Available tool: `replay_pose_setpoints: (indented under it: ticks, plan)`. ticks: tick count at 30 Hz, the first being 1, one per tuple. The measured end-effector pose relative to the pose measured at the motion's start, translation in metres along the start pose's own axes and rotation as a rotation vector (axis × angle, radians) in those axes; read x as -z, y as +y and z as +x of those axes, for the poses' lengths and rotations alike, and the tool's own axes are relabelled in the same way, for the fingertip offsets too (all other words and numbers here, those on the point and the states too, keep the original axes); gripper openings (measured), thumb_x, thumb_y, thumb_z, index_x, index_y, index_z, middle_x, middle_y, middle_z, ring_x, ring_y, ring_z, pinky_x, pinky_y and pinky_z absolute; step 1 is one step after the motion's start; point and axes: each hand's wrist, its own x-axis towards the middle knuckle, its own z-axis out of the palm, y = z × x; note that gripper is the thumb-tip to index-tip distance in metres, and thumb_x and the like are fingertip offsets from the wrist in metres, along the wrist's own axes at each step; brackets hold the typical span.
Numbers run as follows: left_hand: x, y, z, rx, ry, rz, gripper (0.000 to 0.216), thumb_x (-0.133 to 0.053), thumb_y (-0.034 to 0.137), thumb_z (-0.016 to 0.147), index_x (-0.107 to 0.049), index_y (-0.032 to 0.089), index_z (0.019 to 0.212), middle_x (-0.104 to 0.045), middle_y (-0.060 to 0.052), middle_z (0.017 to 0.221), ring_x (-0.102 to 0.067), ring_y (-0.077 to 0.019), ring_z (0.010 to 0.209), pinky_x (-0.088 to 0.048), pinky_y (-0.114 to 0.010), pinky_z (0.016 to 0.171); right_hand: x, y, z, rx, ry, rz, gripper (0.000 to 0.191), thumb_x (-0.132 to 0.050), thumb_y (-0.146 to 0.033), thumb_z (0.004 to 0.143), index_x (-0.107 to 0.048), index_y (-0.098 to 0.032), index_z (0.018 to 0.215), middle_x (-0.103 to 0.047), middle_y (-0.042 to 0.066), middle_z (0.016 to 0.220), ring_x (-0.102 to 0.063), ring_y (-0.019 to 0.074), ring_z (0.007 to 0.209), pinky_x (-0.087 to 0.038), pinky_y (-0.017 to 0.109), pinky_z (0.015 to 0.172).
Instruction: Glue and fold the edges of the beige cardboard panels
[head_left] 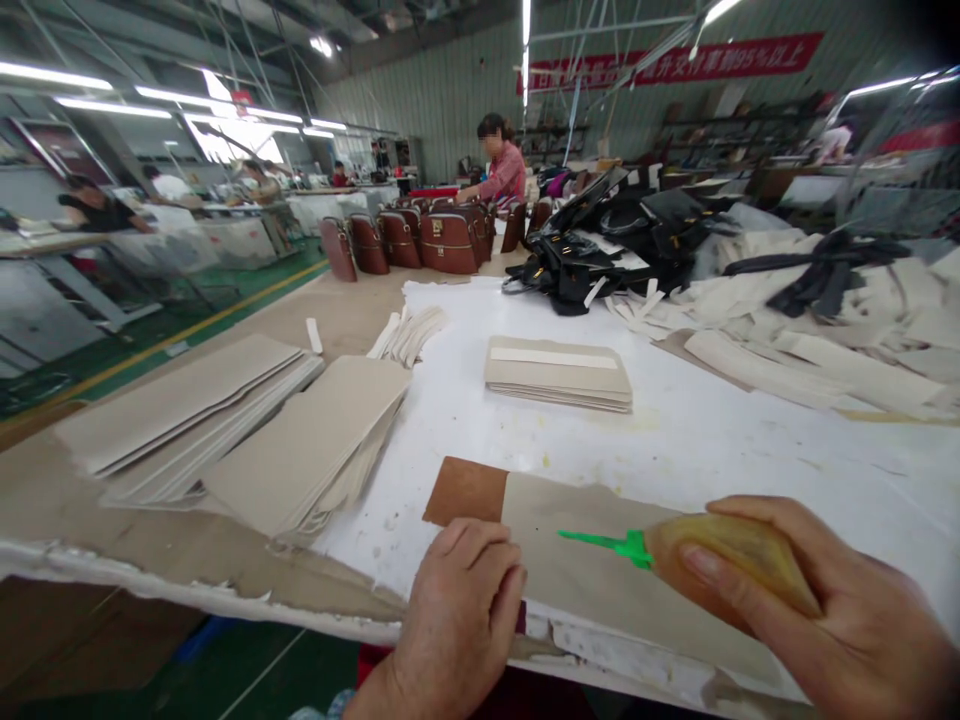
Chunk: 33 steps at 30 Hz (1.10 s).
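My right hand grips a yellowish squeeze bottle with a green nozzle that points left over a beige panel lying on the white table cover. A brown leather piece sticks out from under the panel's left end. My left hand rests palm down on the near left edge of the panel, fingers curled, holding it flat.
Stacks of beige panels lie at the left and a smaller stack at centre. Loose strips, black bags, brown bags and a heap of offcuts sit farther back. A person works beyond.
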Motion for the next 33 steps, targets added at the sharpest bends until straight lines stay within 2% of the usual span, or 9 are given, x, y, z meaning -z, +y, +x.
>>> replay_pose_setpoints:
  ticks: [3, 9, 13, 15, 19, 23, 27, 33]
  plan:
    - [-0.003, -0.004, -0.002, 0.045, -0.060, 0.018, 0.017, -0.057, 0.006, 0.096, -0.068, 0.018, 0.101, -0.071, -0.008, 0.107, -0.065, -0.0270, 0.096, -0.059, -0.046, 0.087, -0.007, -0.005, 0.011, -0.012, -0.131, 0.086, 0.055, -0.065, -0.086, 0.081, -0.072, -0.033, 0.094, -0.072, -0.002, 0.068, -0.067, 0.0233, 0.052, -0.054, 0.033, 0.046]
    - [-0.006, 0.003, 0.000, 0.049, -0.093, 0.063, 0.017, -0.057, 0.005, 0.095, -0.068, 0.017, 0.100, -0.070, -0.009, 0.105, -0.065, -0.0284, 0.097, -0.061, -0.050, 0.089, -0.018, -0.012, 0.018, 0.005, -0.203, 0.062, 0.058, -0.066, -0.085, 0.081, -0.073, -0.031, 0.099, -0.076, 0.000, 0.078, -0.072, 0.0244, 0.065, -0.057, 0.033, 0.056]
    - [-0.007, 0.004, -0.001, 0.047, -0.070, 0.068, 0.015, -0.058, 0.005, 0.095, -0.067, 0.016, 0.095, -0.071, -0.009, 0.104, -0.065, -0.0281, 0.096, -0.062, -0.050, 0.089, -0.024, -0.032, 0.012, -0.017, -0.130, 0.056, 0.058, -0.057, -0.085, 0.089, -0.071, -0.029, 0.102, -0.075, 0.001, 0.083, -0.070, 0.0267, 0.073, -0.054, 0.039, 0.067]
    - [-0.008, 0.003, -0.001, 0.054, -0.067, 0.069, 0.015, -0.058, 0.005, 0.094, -0.067, 0.017, 0.094, -0.071, -0.009, 0.103, -0.065, -0.0283, 0.096, -0.063, -0.051, 0.088, -0.027, -0.037, 0.010, 0.036, -0.102, 0.050, 0.057, -0.055, -0.083, 0.092, -0.069, -0.029, 0.102, -0.075, 0.001, 0.084, -0.070, 0.0273, 0.074, -0.052, 0.040, 0.069]
    - [-0.009, 0.002, -0.001, 0.065, -0.063, 0.069, 0.014, -0.058, 0.005, 0.093, -0.067, 0.017, 0.093, -0.071, -0.009, 0.103, -0.066, -0.0281, 0.094, -0.062, -0.051, 0.086, -0.030, -0.031, 0.016, 0.194, -0.049, 0.023, 0.052, -0.055, -0.078, 0.096, -0.067, -0.028, 0.106, -0.075, 0.002, 0.087, -0.072, 0.0277, 0.073, -0.051, 0.039, 0.066]
    - [-0.009, 0.002, -0.001, 0.064, -0.060, 0.068, 0.014, -0.059, 0.005, 0.093, -0.066, 0.017, 0.093, -0.071, -0.009, 0.104, -0.065, -0.0284, 0.095, -0.062, -0.051, 0.086, -0.024, -0.025, 0.026, 0.293, -0.028, -0.040, 0.045, -0.058, -0.073, 0.096, -0.068, -0.028, 0.100, -0.075, 0.002, 0.077, -0.073, 0.0279, 0.066, -0.050, 0.038, 0.056]
    - [-0.009, 0.002, -0.002, 0.067, -0.064, 0.068, 0.014, -0.059, 0.005, 0.093, -0.066, 0.018, 0.093, -0.070, -0.009, 0.102, -0.065, -0.0284, 0.095, -0.062, -0.050, 0.086, -0.016, -0.021, 0.032, 0.207, -0.085, -0.052, 0.053, -0.059, -0.081, 0.089, -0.071, -0.030, 0.093, -0.072, 0.000, 0.065, -0.070, 0.0272, 0.053, -0.048, 0.037, 0.046]
    - [-0.009, 0.002, -0.002, 0.068, -0.067, 0.073, 0.014, -0.059, 0.005, 0.093, -0.064, 0.019, 0.093, -0.070, -0.008, 0.104, -0.065, -0.0283, 0.095, -0.062, -0.050, 0.087, -0.016, -0.014, 0.025, 0.142, -0.189, -0.002, 0.058, -0.061, -0.086, 0.087, -0.071, -0.030, 0.098, -0.074, -0.001, 0.073, -0.070, 0.0233, 0.058, -0.055, 0.035, 0.053]
